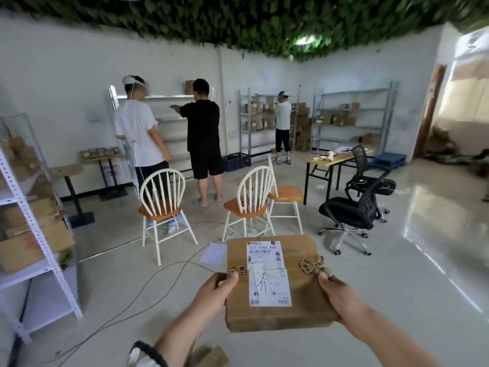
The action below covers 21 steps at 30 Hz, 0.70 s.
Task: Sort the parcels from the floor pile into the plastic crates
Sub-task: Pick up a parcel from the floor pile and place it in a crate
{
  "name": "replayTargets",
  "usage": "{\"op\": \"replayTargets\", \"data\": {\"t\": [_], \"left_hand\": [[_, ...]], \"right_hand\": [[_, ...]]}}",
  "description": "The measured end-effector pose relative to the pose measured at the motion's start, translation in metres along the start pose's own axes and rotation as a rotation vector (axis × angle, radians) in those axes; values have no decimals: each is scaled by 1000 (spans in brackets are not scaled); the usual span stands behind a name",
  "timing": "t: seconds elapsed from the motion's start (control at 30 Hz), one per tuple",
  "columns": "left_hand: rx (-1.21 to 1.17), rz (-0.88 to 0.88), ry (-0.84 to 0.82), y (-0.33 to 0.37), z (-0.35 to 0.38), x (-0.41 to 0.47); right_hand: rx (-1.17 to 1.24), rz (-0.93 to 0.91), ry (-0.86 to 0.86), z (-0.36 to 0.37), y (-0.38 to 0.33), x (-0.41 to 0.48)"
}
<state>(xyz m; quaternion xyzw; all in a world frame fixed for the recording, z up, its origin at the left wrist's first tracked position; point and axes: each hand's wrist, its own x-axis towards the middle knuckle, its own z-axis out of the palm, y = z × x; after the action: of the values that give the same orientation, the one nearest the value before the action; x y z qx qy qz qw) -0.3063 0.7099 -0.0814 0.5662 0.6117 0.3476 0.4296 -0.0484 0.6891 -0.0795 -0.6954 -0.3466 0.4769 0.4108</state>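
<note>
A flat brown cardboard parcel point(304, 300) with a white shipping label facing up is held out in front of me at chest height. My left hand point(214, 292) grips its left edge, thumb on top. My right hand point(336, 292) grips its right edge, thumb on top too. Dark blue plastic crates point(236, 161) stand on the floor by the far wall. Part of another brown parcel point(211, 357) shows at the bottom edge, below my left forearm.
Two white spindle-back chairs point(164, 205) point(254, 202) stand just ahead, and black office chairs point(354, 207) to the right. Cables point(148, 284) trail over the floor. A white shelf with boxes point(31, 234) is at my left. Three people stand at the far shelving.
</note>
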Motion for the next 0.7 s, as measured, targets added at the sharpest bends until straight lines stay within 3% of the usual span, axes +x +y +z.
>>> {"op": "replayTargets", "data": {"t": [0.4, 0.7], "left_hand": [[27, 152, -285, 95, 158, -99], [-1, 299, -773, 157, 375, -204]], "right_hand": [[156, 9, 258, -201, 65, -111], [326, 46, 710, -381, 170, -255]]}}
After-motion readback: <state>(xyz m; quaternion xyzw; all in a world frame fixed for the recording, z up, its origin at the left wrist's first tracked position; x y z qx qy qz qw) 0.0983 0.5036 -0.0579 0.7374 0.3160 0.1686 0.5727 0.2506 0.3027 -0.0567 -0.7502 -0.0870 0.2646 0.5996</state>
